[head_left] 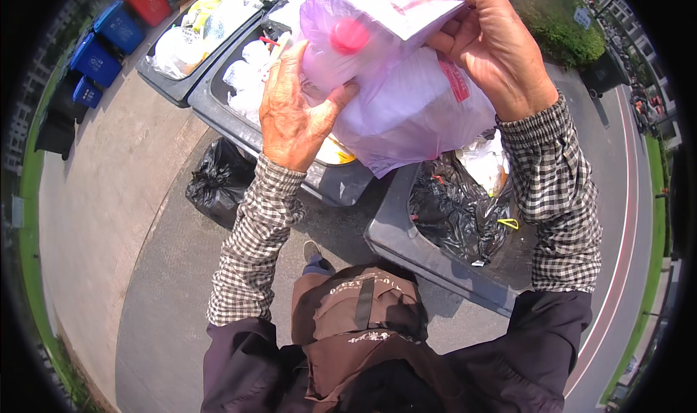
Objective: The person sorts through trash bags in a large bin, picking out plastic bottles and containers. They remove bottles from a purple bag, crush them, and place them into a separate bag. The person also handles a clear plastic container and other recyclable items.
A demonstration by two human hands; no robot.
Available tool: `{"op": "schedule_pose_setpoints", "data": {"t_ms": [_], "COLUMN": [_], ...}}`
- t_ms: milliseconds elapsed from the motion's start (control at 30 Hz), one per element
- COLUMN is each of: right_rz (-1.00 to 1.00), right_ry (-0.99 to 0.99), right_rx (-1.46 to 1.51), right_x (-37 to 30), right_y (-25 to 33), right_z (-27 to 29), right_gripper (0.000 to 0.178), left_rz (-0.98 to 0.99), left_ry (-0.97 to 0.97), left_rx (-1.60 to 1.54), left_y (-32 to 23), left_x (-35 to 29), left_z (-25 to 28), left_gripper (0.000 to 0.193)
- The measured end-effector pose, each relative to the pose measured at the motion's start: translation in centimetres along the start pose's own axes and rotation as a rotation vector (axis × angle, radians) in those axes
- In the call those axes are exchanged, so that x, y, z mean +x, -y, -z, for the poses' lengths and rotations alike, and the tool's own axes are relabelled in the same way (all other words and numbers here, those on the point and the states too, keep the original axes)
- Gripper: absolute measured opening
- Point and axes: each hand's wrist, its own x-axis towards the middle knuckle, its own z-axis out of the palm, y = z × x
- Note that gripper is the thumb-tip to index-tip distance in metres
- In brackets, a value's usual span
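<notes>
The left hand point(301, 111) grips a translucent purple plastic bag point(406, 126), the right hand point(501, 50) a white flat-sided carton point(414, 10) against it. Beneath, crumpled black plastic point(465, 213) lies in an open grey bin point(428, 266); a knotted black bag point(221, 184) sits beside a second grey bin point(341, 186). Farther off stand blue bins point(120, 29) and a red bin point(147, 0).

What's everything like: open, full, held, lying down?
Purple bag: bulging, held up
White boxy item: held up
Left hand: gripping purple bag
Right hand: gripping white boxy item
Near grey bin: open, black plastic inside
Middle grey bin: open, white bags inside
Far grey bin: open, heaped
Black bag: on ground, bunched
</notes>
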Motion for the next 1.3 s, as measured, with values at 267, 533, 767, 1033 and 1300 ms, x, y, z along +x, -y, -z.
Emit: {"op": "schedule_pose_setpoints", "data": {"t_ms": [267, 533, 767, 1033, 1300], "right_rz": [-0.08, 0.651, 0.732, 0.544, 0.531], "right_ry": [0.035, -0.1, 0.213, 0.431, 0.529], "right_rx": [-0.885, -1.676, -1.52, -1.592, -1.627], "right_x": [6.8, -0.8, 0.1, 3.1, 3.8], "right_y": [-7.8, -11.6, -12.6, -14.1, -15.0], "right_z": [1.2, 2.5, -4.4, -1.1, -1.3], "right_gripper": [0.062, 0.04, 0.034, 0.048, 0.063], "left_rz": [-0.094, -0.122, -0.203, -0.141, -0.157], "left_ry": [0.258, 0.489, 0.372, 0.064, 0.124], "left_rx": [0.297, 0.213, 0.152, 0.133, 0.296], "left_y": [11.8, 12.4, 9.9, 8.2, 7.7], "left_x": [4.0, 5.0, 4.6, -0.2, -0.3], "left_z": [3.3, 2.5, 2.2, 0.2, 2.5], "left_gripper": [0.084, 0.08, 0.057, 0.058, 0.034]}}
